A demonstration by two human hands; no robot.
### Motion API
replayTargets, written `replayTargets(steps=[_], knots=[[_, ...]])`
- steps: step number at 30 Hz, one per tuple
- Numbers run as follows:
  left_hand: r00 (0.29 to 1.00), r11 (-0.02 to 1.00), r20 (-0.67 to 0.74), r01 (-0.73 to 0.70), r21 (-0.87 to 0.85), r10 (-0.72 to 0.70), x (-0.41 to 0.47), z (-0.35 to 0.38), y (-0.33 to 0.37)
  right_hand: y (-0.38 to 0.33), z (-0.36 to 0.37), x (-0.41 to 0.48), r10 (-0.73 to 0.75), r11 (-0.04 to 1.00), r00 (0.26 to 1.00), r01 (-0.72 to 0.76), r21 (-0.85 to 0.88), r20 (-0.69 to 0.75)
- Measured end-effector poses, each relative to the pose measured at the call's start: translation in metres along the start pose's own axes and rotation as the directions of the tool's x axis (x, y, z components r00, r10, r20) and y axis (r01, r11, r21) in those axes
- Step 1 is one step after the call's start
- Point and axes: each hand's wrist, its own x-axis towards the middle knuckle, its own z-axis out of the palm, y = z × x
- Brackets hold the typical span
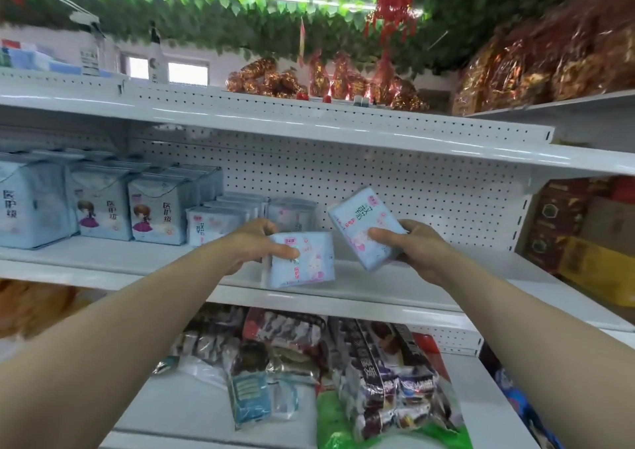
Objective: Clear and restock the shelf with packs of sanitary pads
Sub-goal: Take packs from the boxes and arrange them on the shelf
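Observation:
My left hand [256, 242] grips a light blue pad pack [304, 259] with pink print, held upright just above the front of the white middle shelf [120, 259]. My right hand [417, 242] holds a second, similar pad pack [364, 228], tilted and lifted a little higher to the right. Behind my left hand, several small blue packs [223, 216] stand in rows on the shelf. Larger pale packs with cartoon girls [156, 213] stand further left.
The right half of the middle shelf in front of the pegboard back [412, 187] holds nothing. The lower shelf carries a heap of dark snack bags [388, 380] and a blue packet [249, 393]. Gold-wrapped goods [536, 67] sit on the top shelf. Cartons [584, 228] stand at right.

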Motion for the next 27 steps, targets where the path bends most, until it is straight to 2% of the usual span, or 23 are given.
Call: replayTargets(steps=[4, 6, 9, 12, 18, 27], knots=[[0.996, 0.974, 0.084, -0.034, 0.222, 0.015, 0.037, -0.009, 0.000, -0.001, 0.002, 0.013, -0.006, 0.999, 1.000, 0.006, -0.051, -0.001], [0.990, 0.931, 0.134, -0.089, 0.354, 0.044, 0.055, -0.016, 0.005, 0.000, 0.004, 0.019, -0.007, 0.997, 1.000, 0.008, -0.077, 0.018], [0.973, 0.793, 0.224, -0.173, 0.584, 0.048, 0.079, -0.025, 0.014, 0.000, 0.006, 0.030, 0.000, 0.989, 0.999, 0.006, -0.148, 0.043], [0.966, 0.665, 0.255, -0.224, 0.713, 0.051, 0.096, -0.031, 0.016, -0.001, 0.008, 0.039, 0.010, 0.976, 0.999, 0.002, -0.218, 0.052], [0.976, 0.476, 0.204, -0.214, 0.853, 0.075, 0.127, -0.042, 0.016, -0.011, 0.015, 0.046, 0.031, 0.927, 0.994, 0.009, -0.376, 0.100], [0.967, 0.448, 0.198, -0.250, 0.859, 0.160, 0.164, -0.055, 0.007, -0.004, 0.031, 0.061, 0.056, 0.848, 0.993, 0.006, -0.530, 0.101]])
